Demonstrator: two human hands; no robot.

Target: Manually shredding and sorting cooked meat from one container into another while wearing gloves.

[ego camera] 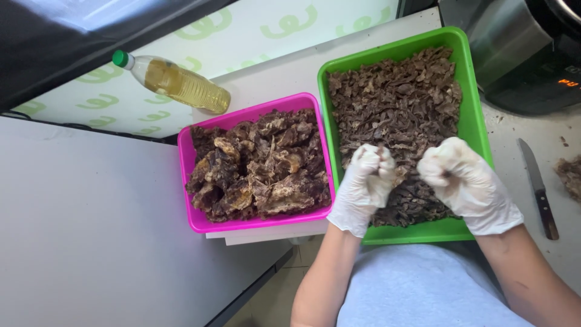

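Both hands (pixel 411 181) clenched over shredded meat (pixel 393 103).

Both forearms bare, entering from 6 o'clock and angling up toward 12. Left hand (pixel 365 184) in a thin white glove, fingers curled into a loose fist, knuckles facing 12 o'clock, wrist slightly bent inward. Right hand (pixel 463 181) gloved likewise, fist tighter, thumb side turned toward 9 o'clock. Hands sit near each other, not touching. Each possibly pinches something small; the curled fingers hide it.
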